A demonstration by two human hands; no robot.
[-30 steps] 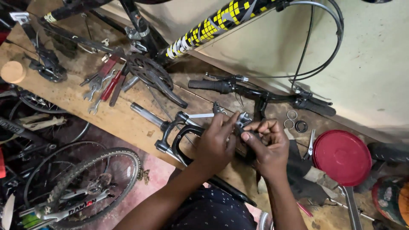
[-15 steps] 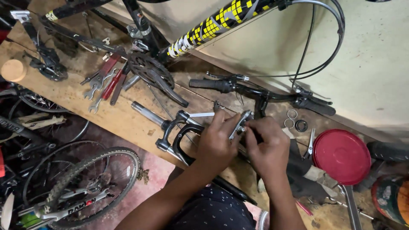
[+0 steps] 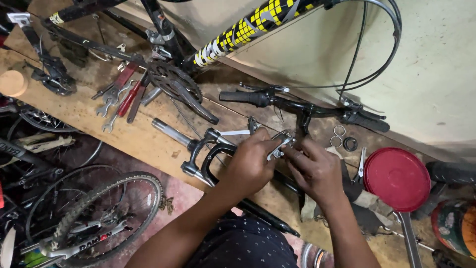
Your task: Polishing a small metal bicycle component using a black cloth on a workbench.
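My left hand (image 3: 250, 166) and my right hand (image 3: 315, 171) meet over the wooden bench (image 3: 99, 116), both gripping a small silver brake arm (image 3: 280, 145) between the fingertips. Just below and left of it lies a black bicycle fork (image 3: 203, 154) with a silver steerer tube, partly hidden under my left hand. A black handlebar (image 3: 297, 104) with grips lies just beyond my hands.
A crankset with chainring (image 3: 176, 87), red-handled pliers and wrenches (image 3: 121, 97) lie at the back left. A red round lid (image 3: 396, 178), small rings (image 3: 342, 139) and cutters sit to the right. A yellow-and-black bike frame (image 3: 248, 30) hangs above; a wheel (image 3: 94, 218) lies on the floor.
Both hands have stayed over the fork. The silver brake arm has turned and risen slightly between the fingers, and my right hand has shifted its grip on it.
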